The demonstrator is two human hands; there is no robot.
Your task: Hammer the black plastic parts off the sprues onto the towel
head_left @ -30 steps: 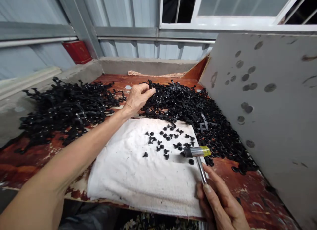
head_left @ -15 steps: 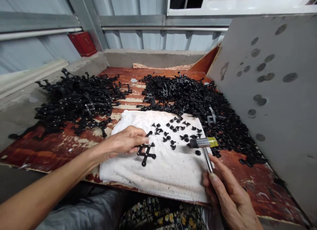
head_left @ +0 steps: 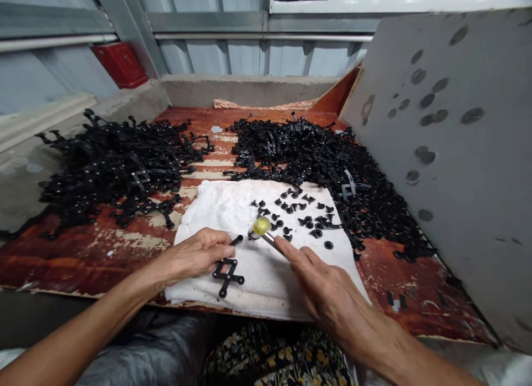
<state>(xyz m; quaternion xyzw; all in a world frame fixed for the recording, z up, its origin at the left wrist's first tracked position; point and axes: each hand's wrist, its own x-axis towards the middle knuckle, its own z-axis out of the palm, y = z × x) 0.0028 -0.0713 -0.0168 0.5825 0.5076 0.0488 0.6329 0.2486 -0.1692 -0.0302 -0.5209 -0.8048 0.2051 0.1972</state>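
My left hand (head_left: 201, 254) pinches a black folding lattice linkage (head_left: 228, 271) by its upper left part, over a white cloth (head_left: 266, 289). The linkage's crossed bars with round ends stick out below the fingers. In my right hand (head_left: 318, 281) is a small mallet (head_left: 261, 226) with a metal handle and a yellow face. The mallet's head is just to the upper right of the linkage, apart from it. Several small black round-headed pegs (head_left: 287, 230) lie scattered on the upper right of the cloth.
A tangled heap of black linkages (head_left: 120, 170) lies at the left of the worn red-brown table (head_left: 394, 297). Another large pile of black parts (head_left: 307, 153) spreads along the back and right. A grey panel (head_left: 449, 170) stands along the right side; a red box (head_left: 119, 65) sits back left.
My right hand has swung the mallet leftward across the cloth, close to the linkage, and its yellow face now turns to the camera. The view has shifted slightly.
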